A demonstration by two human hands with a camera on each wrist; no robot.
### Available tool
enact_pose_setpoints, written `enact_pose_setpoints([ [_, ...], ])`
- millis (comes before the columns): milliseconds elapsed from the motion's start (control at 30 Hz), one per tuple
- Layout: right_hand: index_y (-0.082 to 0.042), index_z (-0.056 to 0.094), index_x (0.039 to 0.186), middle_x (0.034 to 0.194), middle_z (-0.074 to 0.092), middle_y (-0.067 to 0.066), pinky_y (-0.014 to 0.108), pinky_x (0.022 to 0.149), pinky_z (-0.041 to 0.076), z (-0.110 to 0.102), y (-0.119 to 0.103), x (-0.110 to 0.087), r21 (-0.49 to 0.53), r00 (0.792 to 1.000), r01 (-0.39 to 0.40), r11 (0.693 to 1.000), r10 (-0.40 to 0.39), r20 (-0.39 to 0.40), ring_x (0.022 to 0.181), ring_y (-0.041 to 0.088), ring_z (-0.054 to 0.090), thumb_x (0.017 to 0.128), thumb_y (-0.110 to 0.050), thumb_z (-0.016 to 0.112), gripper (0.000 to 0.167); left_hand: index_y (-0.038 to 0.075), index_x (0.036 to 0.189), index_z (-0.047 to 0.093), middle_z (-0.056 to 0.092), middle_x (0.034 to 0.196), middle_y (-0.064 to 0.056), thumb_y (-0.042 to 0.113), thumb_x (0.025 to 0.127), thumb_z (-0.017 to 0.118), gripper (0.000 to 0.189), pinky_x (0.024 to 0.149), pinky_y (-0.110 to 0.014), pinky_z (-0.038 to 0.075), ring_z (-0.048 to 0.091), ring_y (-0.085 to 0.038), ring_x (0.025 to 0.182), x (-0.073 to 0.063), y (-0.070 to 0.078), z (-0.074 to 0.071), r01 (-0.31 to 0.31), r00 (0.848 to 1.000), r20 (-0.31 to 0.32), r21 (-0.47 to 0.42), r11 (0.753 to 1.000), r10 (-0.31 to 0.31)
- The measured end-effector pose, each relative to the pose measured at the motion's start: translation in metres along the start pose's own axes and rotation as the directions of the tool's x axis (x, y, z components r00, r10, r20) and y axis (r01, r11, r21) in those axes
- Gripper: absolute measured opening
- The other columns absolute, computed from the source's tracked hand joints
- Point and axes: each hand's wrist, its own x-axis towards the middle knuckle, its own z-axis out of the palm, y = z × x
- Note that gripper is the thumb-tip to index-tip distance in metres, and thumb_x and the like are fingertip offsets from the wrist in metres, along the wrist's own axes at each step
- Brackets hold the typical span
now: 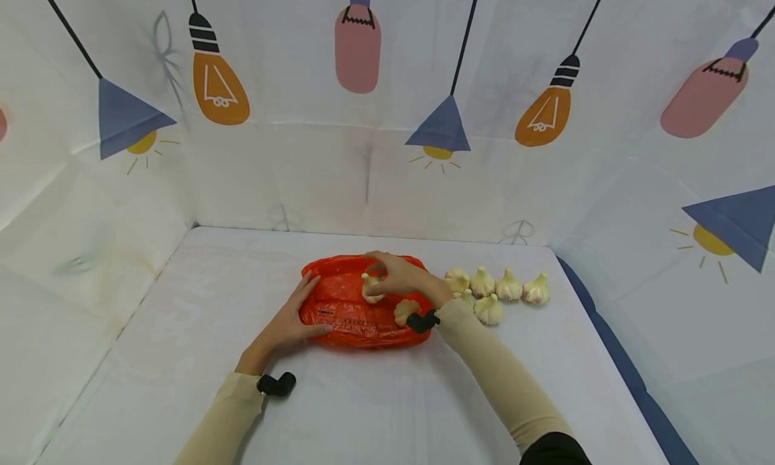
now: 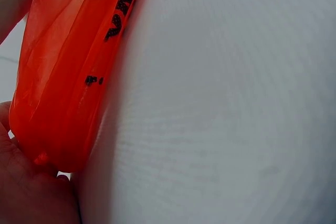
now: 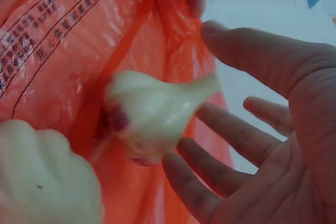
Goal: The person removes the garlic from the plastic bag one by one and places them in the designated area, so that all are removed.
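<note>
A red plastic bag [image 1: 345, 317] with black print lies on the white table. My left hand [image 1: 292, 320] holds its left end, thumb along the front and fingers at the far side; in the left wrist view part of this hand is hidden by the bag [image 2: 58, 87]. Over the bag, my right hand [image 1: 396, 274] reaches to a garlic bulb [image 3: 149, 111]. Its fingers are loosely spread along the bulb, and the thumb stands apart from it. A second garlic bulb [image 3: 47, 177] sits on the bag nearer the right wrist.
Several garlic bulbs [image 1: 508, 287] are grouped on the table right of the bag, partly behind my right forearm. Patterned white sheeting [image 1: 387, 175] rises behind the table [image 1: 387, 411] and at both sides. A dark blue strip [image 1: 617, 350] runs along the right edge.
</note>
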Motion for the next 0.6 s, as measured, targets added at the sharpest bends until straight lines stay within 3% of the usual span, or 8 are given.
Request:
enact_pose_setpoints([
  [200,-0.007,0.043,0.155,0.155,0.05,0.01,0.048,0.116,0.043,0.004,0.012,0.003,-0.016,0.999,-0.024,1.0,0.024,-0.045,0.144,0.029,0.046,0.094,-0.024,0.077,0.072,0.017,0.166,0.02,0.002,0.175,-0.005,0.039,0.082,0.085,0.108,0.119,-0.074,0.016,0.005,-0.044,0.159,0.0,-0.001,0.0,0.003,1.0,-0.008,0.001,1.0,-0.003],
  [600,-0.014,0.056,0.145,0.149,0.056,0.007,0.047,0.113,0.046,0.008,0.031,0.005,-0.012,0.988,-0.111,0.994,0.109,-0.113,0.138,0.027,0.052,0.092,-0.025,0.078,0.059,0.018,0.166,0.02,0.002,0.175,-0.004,0.041,0.081,0.085,0.109,0.119,-0.074,0.017,0.006,-0.043,0.159,0.0,0.0,0.001,0.016,1.0,-0.006,0.002,1.0,-0.016],
])
